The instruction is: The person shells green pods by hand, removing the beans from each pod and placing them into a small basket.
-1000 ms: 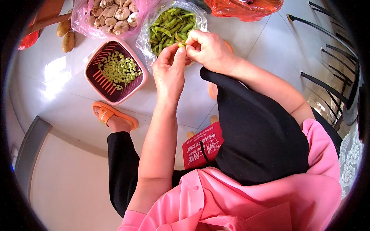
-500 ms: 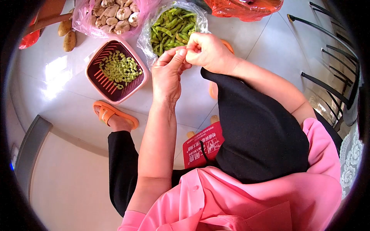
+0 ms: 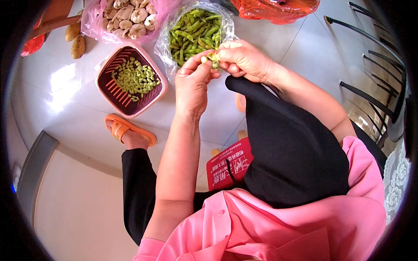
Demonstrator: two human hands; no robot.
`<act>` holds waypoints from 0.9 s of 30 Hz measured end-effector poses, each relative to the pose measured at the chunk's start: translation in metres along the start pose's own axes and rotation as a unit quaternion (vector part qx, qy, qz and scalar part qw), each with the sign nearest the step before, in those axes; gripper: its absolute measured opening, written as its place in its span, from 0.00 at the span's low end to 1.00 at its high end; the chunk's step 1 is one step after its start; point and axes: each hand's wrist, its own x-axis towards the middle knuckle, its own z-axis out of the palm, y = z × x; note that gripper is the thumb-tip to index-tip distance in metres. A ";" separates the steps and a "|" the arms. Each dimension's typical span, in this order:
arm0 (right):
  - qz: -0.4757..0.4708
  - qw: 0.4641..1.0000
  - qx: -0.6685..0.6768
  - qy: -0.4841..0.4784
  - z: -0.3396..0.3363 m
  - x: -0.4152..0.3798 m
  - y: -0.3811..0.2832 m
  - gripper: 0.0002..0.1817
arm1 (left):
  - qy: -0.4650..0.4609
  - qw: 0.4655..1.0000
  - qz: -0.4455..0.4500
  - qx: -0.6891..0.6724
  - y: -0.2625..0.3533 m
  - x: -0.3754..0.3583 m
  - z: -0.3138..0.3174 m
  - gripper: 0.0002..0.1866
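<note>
Between my fingertips is a split green soybean pod [image 3: 213, 58], its pale inside showing. My left hand [image 3: 193, 82] pinches it from the left, thumb against forefinger. From the right, my right hand [image 3: 244, 60] grips its other side with curled fingers. Just beyond the hands lies a clear plastic bag [image 3: 163, 37] full of whole soybean pods [image 3: 196, 30]. To the left, a pink-rimmed basket [image 3: 102, 82] holds shelled green soybeans [image 3: 135, 76], heaped toward its right side.
A pink bag [image 3: 93, 26] of garlic bulbs [image 3: 138, 15] stands behind the basket, with potatoes [image 3: 78, 47] left of it. A red plastic bag [image 3: 278, 11] lies at the back. Black metal rack bars [image 3: 365, 95] are at right; an orange slipper [image 3: 124, 126] is below the basket.
The pod, hidden by my fingers before, now shows opened between them. My right hand has shifted slightly right and down, and my left hand slightly right.
</note>
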 end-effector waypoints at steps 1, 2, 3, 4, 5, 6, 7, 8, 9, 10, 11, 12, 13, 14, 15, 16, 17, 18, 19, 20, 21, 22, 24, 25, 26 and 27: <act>0.000 1.000 0.000 0.000 -0.001 0.000 0.000 0.08 | 0.000 1.000 0.000 0.000 0.001 -0.001 0.002 0.10; -0.003 1.000 0.003 -0.006 -0.001 0.001 0.000 0.08 | 0.002 0.999 -0.007 -0.031 0.003 -0.002 0.004 0.10; -0.006 1.000 0.006 -0.013 -0.001 0.001 0.001 0.07 | 0.004 0.998 -0.013 -0.062 0.004 -0.003 0.005 0.10; -0.006 1.000 0.006 -0.013 0.000 0.001 0.002 0.07 | 0.004 0.998 -0.014 -0.062 0.004 -0.002 0.005 0.10; -0.066 0.989 -0.125 0.034 0.002 0.002 0.005 0.07 | 0.002 0.999 -0.005 -0.040 0.003 -0.001 0.005 0.11; -0.126 0.956 -0.252 0.080 0.005 0.001 0.006 0.07 | 0.001 1.000 0.005 -0.017 0.002 -0.001 0.005 0.11; -0.125 0.956 -0.252 0.080 0.007 0.000 0.005 0.07 | 0.001 1.000 0.005 -0.017 0.002 -0.002 0.005 0.11; -0.138 0.952 -0.261 0.079 0.009 -0.001 0.003 0.07 | 0.003 1.000 0.022 0.016 0.003 -0.003 0.007 0.11; -0.151 0.948 -0.269 0.077 0.010 -0.001 0.002 0.07 | 0.005 0.998 0.039 0.049 0.004 -0.003 0.008 0.10; -0.151 0.948 -0.269 0.078 0.007 -0.001 0.001 0.07 | 0.005 0.998 0.039 0.049 0.006 -0.003 0.008 0.10; -0.121 0.968 -0.212 0.056 0.003 -0.001 0.001 0.07 | -0.001 0.999 0.018 0.030 0.007 -0.004 0.008 0.10; -0.090 0.983 -0.155 0.034 0.001 -0.001 -0.001 0.07 | -0.006 1.000 -0.002 0.012 0.009 -0.004 0.007 0.11; -0.090 0.983 -0.155 0.034 0.000 -0.002 -0.001 0.07 | -0.006 1.000 -0.002 0.012 0.009 -0.003 0.006 0.11; -0.066 0.993 -0.097 0.023 0.000 -0.004 -0.002 0.07 | -0.022 1.000 -0.004 0.004 0.009 -0.004 0.005 0.12; -0.042 0.998 -0.039 0.013 -0.001 -0.005 -0.002 0.07 | -0.038 0.999 -0.006 -0.003 0.008 -0.004 0.004 0.14; -0.042 0.998 -0.039 0.013 -0.001 -0.004 -0.002 0.07 | -0.038 0.999 -0.006 -0.003 0.007 -0.003 0.002 0.14; -0.035 0.999 -0.035 0.008 -0.003 -0.003 -0.001 0.07 | -0.048 0.998 -0.023 -0.042 0.006 -0.002 0.000 0.13; -0.028 0.999 -0.032 0.003 -0.003 -0.002 -0.001 0.07 | -0.057 0.994 -0.041 -0.080 0.004 -0.001 -0.002 0.12; -0.027 0.999 -0.032 0.003 -0.002 -0.002 0.000 0.07 | -0.057 0.994 -0.041 -0.081 0.004 0.000 -0.003 0.12; -0.078 0.983 -0.160 0.037 0.000 -0.003 0.001 0.07 | -0.069 0.991 -0.051 -0.100 0.003 0.000 -0.005 0.12; -0.128 0.947 -0.286 0.070 0.004 -0.004 0.001 0.07 | -0.080 0.988 -0.061 -0.119 0.003 0.000 -0.005 0.13; -0.127 0.947 -0.286 0.070 0.007 -0.005 0.001 0.07 | -0.080 0.988 -0.061 -0.119 0.002 0.000 -0.003 0.13; -0.193 0.902 -0.366 0.122 0.014 -0.009 0.000 0.11 | -0.038 0.997 -0.035 -0.055 0.001 -0.001 0.004 0.14; -0.175 0.920 -0.333 0.105 0.010 -0.005 0.003 0.12 | -0.038 0.997 -0.035 -0.055 0.002 -0.002 0.004 0.14; -0.175 0.920 -0.333 0.105 0.009 -0.006 0.003 0.12 | -0.033 0.998 -0.033 -0.040 0.003 -0.003 0.005 0.15; -0.161 0.928 -0.320 0.103 0.012 -0.008 -0.001 0.12 | -0.027 0.999 -0.030 -0.025 0.004 -0.003 0.005 0.16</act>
